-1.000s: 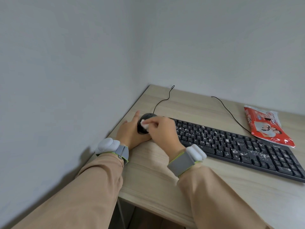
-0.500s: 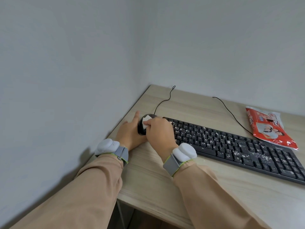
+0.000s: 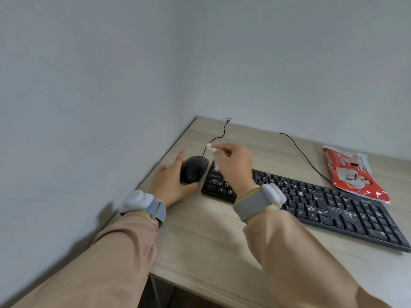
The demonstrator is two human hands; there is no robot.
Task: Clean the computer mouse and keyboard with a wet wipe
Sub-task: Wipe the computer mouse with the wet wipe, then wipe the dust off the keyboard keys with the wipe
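A black wired mouse [image 3: 194, 168] sits at the desk's left end, and my left hand [image 3: 171, 185] cups its left side and near end, forefinger stretched forward. My right hand [image 3: 233, 165] is raised above the keyboard's left end, pinching a crumpled white wet wipe [image 3: 212, 152] that hangs just right of the mouse, apart from it. The black keyboard [image 3: 329, 207] runs to the right, its keys speckled with white dust.
A red wet wipe pack [image 3: 353, 174] lies behind the keyboard at the right. Two thin black cables [image 3: 304, 156] trail back to the wall. The light wooden desk [image 3: 211, 241] fits into a corner, with a wall close on the left.
My right hand has lifted the wipe off the mouse and moved it right, over the keyboard's left end. The mouse top is now uncovered. My left hand stays on the mouse.
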